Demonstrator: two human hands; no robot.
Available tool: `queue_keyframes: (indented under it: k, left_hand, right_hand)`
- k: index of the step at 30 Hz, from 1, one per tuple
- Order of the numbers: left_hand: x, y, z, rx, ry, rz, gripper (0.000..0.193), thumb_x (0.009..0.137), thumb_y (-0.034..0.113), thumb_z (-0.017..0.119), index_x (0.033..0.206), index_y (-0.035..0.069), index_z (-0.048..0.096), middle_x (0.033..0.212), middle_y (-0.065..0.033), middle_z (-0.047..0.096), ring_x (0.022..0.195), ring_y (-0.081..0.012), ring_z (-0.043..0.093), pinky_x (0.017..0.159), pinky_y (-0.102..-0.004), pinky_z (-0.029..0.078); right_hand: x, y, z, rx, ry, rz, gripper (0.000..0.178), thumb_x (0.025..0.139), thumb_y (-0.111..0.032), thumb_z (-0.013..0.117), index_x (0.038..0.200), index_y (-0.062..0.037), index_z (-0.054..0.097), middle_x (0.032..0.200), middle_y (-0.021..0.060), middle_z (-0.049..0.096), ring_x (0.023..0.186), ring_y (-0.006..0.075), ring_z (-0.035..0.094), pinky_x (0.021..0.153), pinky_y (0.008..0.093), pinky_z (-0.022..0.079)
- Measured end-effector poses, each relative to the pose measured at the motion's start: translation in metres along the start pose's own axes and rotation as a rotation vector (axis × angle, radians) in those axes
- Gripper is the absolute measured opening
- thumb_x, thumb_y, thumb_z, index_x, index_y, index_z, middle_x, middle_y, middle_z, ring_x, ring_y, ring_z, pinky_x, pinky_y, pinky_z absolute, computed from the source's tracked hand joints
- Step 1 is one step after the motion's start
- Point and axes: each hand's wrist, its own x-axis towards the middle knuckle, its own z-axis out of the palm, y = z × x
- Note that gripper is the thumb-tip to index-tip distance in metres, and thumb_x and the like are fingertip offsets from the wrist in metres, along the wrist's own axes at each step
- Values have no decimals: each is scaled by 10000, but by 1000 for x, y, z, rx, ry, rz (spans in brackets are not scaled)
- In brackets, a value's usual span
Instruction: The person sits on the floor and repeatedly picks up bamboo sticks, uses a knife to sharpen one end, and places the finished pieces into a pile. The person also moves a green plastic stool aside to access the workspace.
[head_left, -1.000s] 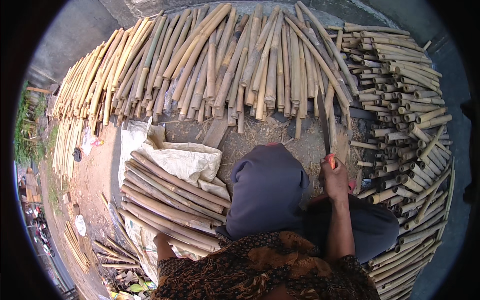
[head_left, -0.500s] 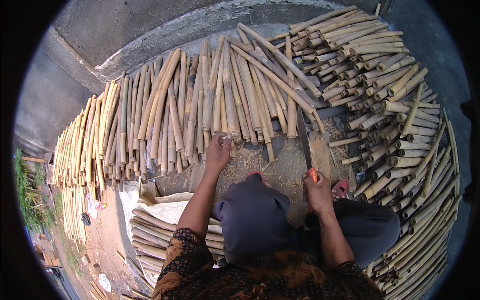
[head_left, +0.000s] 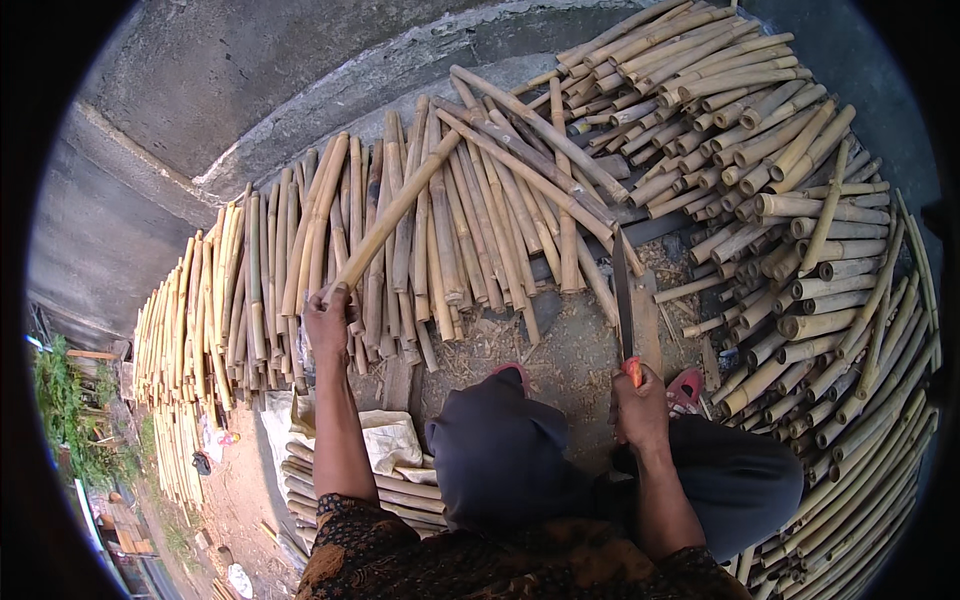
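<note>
My left hand (head_left: 327,318) is closed round the near end of a bamboo pole (head_left: 398,212). That pole slants up to the right, across the tops of other bamboo poles (head_left: 445,250) laid side by side in front of me. In my right hand (head_left: 640,408) is the orange-red handle of a machete (head_left: 625,300), its long dark blade pointing away from me. A wooden block (head_left: 646,320) lies just right of the blade.
Stacked bamboo (head_left: 770,200) curves along my right side, cut ends facing inward. More poles lie at the far left and on a pale sheet (head_left: 380,440) by my left knee. A concrete wall (head_left: 300,80) stands behind the row. Wood chips litter the ground.
My left hand has moved left and taken hold of a bamboo pole, whose near end has swung left with it. My right hand still holds the machete, nearly in place.
</note>
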Motion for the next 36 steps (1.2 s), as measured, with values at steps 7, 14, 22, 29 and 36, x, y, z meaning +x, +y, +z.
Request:
queue_keyframes:
  k: [7, 14, 22, 29, 36]
  left_hand:
    - [-19, 174, -82, -648, 435, 692, 660, 1034, 595, 473, 1206, -41, 427, 1247, -240, 538, 1202, -406, 581, 1074, -579, 520]
    - [-40, 287, -50, -649, -32, 772, 547, 1103, 508, 373, 1293, 7, 482, 862, -89, 460, 748, -197, 472, 732, -378, 468]
    - [-92, 244, 138, -859, -231, 314, 376, 1024, 376, 640, 1187, 63, 512, 980, -155, 592, 899, -274, 596, 882, -470, 536]
    - [-109, 217, 162, -708, -221, 318, 510, 1030, 390, 632, 1312, 7, 449, 913, -126, 571, 845, -240, 590, 852, -429, 538]
    - [-118, 216, 162, -805, -223, 321, 582, 1044, 545, 525, 1255, 5, 474, 760, -77, 511, 734, -195, 547, 767, -381, 496]
  right_hand:
    - [-1, -2, 21, -64, -3, -185, 207, 936, -209, 651, 993, -10, 640, 746, 106, 620, 716, 191, 623, 686, 384, 498]
    - [-26, -27, 15, -248, 195, -345, 242, 938, -242, 660, 1003, -12, 630, 764, 203, 669, 716, 371, 684, 686, 442, 523]
    - [-38, -41, 28, -315, 166, -482, 260, 935, -237, 661, 1024, -10, 570, 792, 262, 684, 779, 468, 691, 698, 541, 542]
    - [5, 5, 39, -244, 161, -298, 290, 930, -243, 644, 1037, 17, 573, 848, 295, 691, 839, 498, 684, 758, 548, 550]
    - [39, 54, 17, -315, 152, -215, 295, 937, -288, 633, 1020, -7, 610, 860, 303, 688, 859, 496, 681, 758, 554, 541]
